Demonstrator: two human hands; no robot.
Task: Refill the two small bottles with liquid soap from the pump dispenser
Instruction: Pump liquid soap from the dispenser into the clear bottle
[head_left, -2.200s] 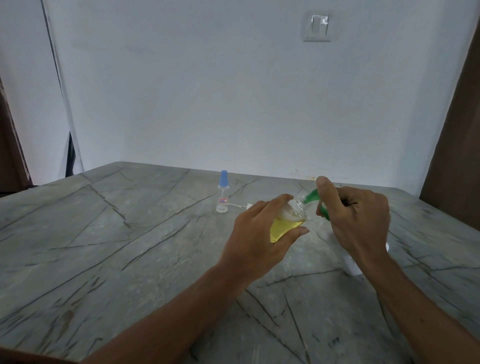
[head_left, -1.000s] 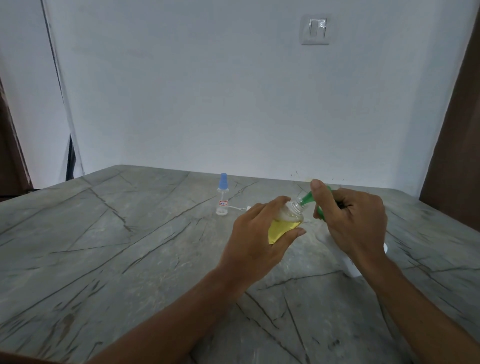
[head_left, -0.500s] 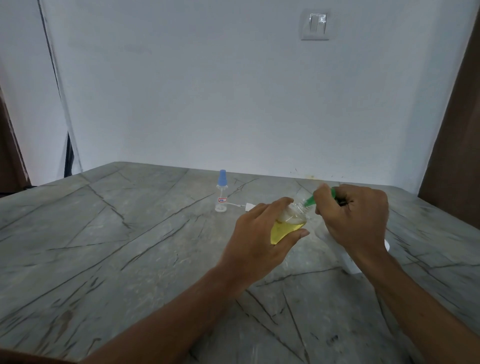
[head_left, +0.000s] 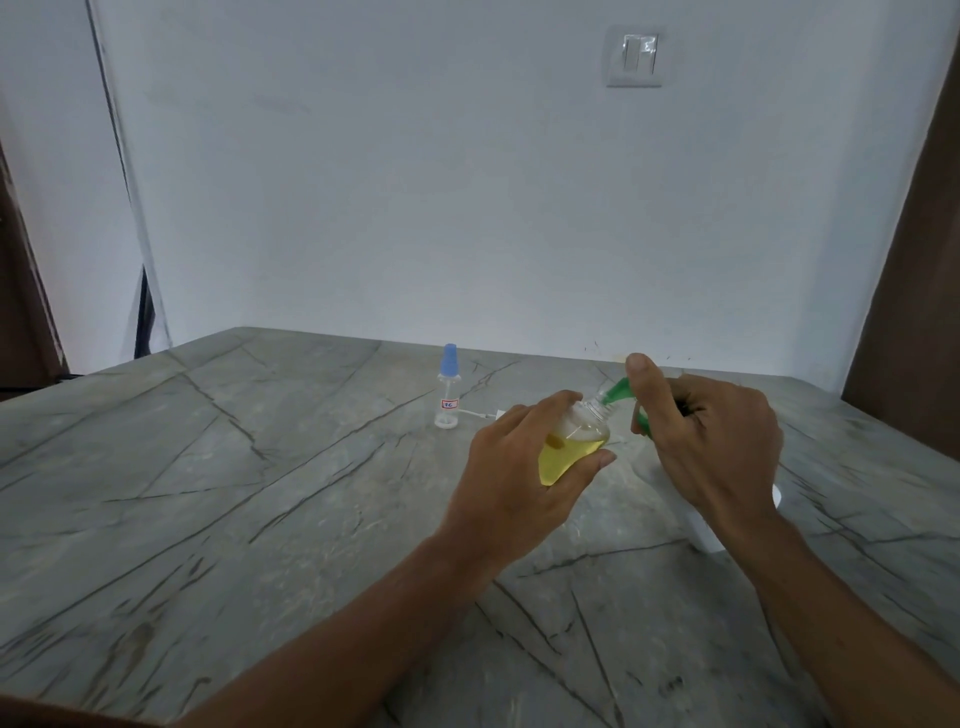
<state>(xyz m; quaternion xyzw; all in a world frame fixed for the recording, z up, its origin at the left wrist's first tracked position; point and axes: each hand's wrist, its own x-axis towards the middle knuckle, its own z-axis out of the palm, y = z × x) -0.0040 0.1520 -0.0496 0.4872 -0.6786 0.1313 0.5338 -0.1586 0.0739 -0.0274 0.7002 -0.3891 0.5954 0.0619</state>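
Small bottle (head_left: 574, 447), partly full of yellow liquid, tilted above the table (head_left: 208, 493), gripped in left hand (head_left: 511, 483); open neck meets the green pump (head_left: 618, 389) spout; right hand (head_left: 711, 447) curls round that pump. Farther back, blue-capped bottle (head_left: 448, 389) stands upright, apart.

Table top (head_left: 208, 519): grey-green stone, crossed by dark irregular vein lines like cracks, with brownish smudges toward the near left edge
Wall (head_left: 415, 182): plain pale blue-white
Switch plate (head_left: 635, 56): light grey-white
Held bottle (head_left: 571, 447) in left hand (head_left: 514, 483): clear plastic, lower part yellow liquid, upper part colourless
Pump head (head_left: 618, 389) under right hand (head_left: 711, 447): bright green
Dispenser body (head_left: 704, 538) below that hand: white
Standing bottle (head_left: 448, 415): clear, colourless; cap (head_left: 448, 359) light blue; label (head_left: 449, 403) white with red border and dark marks, unreadable
Cable (head_left: 475, 414) beside it: white
Right panel (head_left: 914, 286) and left panel (head_left: 21, 291) at the frame edges: dark brown
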